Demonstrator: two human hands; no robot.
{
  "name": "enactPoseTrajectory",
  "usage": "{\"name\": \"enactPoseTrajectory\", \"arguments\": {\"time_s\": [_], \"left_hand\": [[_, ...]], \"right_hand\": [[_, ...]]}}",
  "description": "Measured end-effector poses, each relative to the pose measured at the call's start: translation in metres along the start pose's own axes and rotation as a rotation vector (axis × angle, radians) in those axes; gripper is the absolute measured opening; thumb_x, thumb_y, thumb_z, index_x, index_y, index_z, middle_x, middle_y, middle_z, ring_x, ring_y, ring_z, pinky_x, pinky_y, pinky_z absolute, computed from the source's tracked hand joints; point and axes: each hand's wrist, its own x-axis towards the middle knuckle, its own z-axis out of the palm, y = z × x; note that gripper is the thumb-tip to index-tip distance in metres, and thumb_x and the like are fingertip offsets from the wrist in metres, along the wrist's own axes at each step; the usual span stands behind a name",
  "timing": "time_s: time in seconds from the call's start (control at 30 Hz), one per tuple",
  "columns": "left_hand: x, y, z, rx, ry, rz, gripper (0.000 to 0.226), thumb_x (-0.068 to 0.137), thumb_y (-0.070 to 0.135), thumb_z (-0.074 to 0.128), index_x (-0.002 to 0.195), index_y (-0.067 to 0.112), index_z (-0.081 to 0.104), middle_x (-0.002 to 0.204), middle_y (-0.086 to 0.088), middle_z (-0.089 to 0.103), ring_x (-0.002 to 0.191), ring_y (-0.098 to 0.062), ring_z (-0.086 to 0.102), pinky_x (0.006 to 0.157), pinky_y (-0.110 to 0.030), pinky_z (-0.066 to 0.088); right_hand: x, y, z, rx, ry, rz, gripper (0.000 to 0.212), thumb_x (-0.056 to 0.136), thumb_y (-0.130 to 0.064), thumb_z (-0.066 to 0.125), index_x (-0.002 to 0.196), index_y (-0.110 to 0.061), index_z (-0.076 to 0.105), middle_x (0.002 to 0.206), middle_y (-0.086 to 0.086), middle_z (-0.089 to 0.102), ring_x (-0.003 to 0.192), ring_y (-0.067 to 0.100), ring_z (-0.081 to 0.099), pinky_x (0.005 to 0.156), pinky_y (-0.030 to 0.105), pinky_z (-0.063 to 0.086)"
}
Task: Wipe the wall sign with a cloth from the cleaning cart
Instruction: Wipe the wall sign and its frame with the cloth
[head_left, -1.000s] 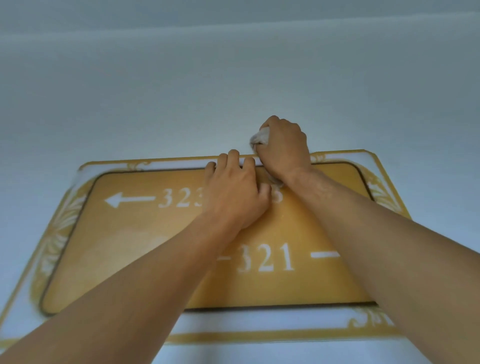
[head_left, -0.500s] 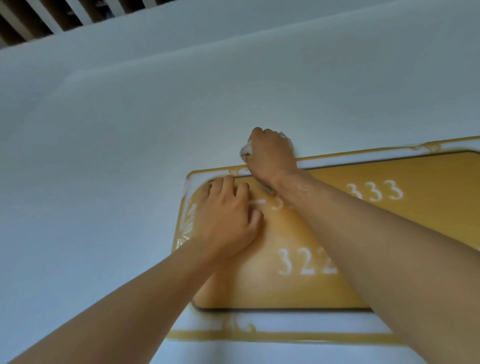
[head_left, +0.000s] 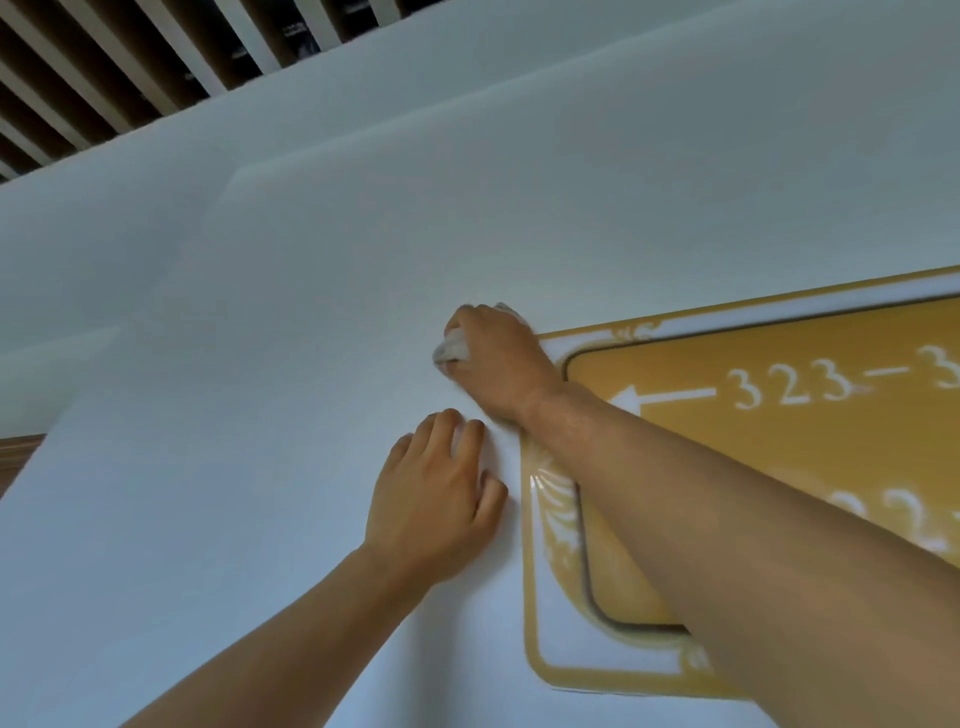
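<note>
Head view. Wall sign (head_left: 779, 467): yellow, mounted on white wall (head_left: 260, 364), partly out of frame. Right hand (head_left: 498, 358): clenched on bunched cloth (head_left: 451, 352), at sign's upper-left corner. Left hand (head_left: 436, 499): empty, fingers spread flat on wall beside sign's left edge. Progress: wiping underway; remaining area cannot be judged.

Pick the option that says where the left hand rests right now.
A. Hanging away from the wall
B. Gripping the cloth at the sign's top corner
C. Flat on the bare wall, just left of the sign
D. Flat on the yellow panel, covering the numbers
C. The left hand lies open and flat on the white wall, just left of the sign, while the right hand holds the cloth at the sign's top left corner.
</note>
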Motion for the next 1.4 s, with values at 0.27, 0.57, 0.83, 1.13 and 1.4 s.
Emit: {"name": "enactPoseTrajectory", "arguments": {"time_s": [0.27,0.57,0.83,1.13,1.4], "left_hand": [[-0.013,0.0,-0.001,-0.017,0.027,-0.113,0.041,0.085,0.037,0.028,0.099,0.011,0.056,0.102,-0.003,0.056,0.088,-0.022,0.051,0.082,-0.037,0.045],[-0.01,0.041,-0.011,0.022,-0.019,-0.228,0.033,0.086,0.036,0.041,0.108,0.015,0.056,0.101,-0.002,0.057,0.094,-0.023,0.054,0.083,-0.036,0.044],[-0.02,0.046,-0.003,0.008,0.021,-0.219,0.044,0.085,0.032,0.039,0.118,0.009,0.057,0.11,-0.006,0.059,0.102,-0.027,0.056,0.088,-0.04,0.047],[-0.016,0.015,0.015,-0.15,0.108,-0.103,0.041,0.08,0.031,0.045,0.112,0.006,0.055,0.122,-0.015,0.054,0.108,-0.032,0.049,0.096,-0.045,0.043],[0.011,-0.021,0.026,-0.235,0.139,-0.153,0.046,0.083,0.033,0.045,0.119,0.006,0.053,0.136,-0.015,0.047,0.118,-0.03,0.043,0.111,-0.044,0.032]], "right_hand": [[-0.034,-0.003,-0.003,-0.29,-0.031,-0.056,0.056,0.086,-0.015,0.064,0.14,-0.022,0.047,0.151,0.011,0.034,0.137,0.029,0.029,0.112,0.039,0.026],[-0.083,-0.001,-0.04,-0.204,-0.177,-0.18,0.051,0.102,-0.012,0.042,0.15,-0.011,0.028,0.165,0.01,0.01,0.148,0.028,0.019,0.115,0.041,0.028],[-0.094,0.009,-0.047,-0.205,-0.158,-0.229,0.049,0.102,-0.008,0.04,0.15,-0.014,0.031,0.164,0.008,0.015,0.149,0.024,0.018,0.11,0.034,0.033],[-0.036,0.011,-0.036,-0.35,-0.064,0.023,0.056,0.094,0.003,0.048,0.147,-0.012,0.036,0.161,0.009,0.025,0.142,0.027,0.033,0.107,0.036,0.04],[-0.022,0.004,-0.008,-0.413,-0.045,0.093,0.043,0.093,-0.03,0.054,0.13,-0.009,0.053,0.127,0.013,0.06,0.11,0.032,0.055,0.095,0.04,0.042]]}}
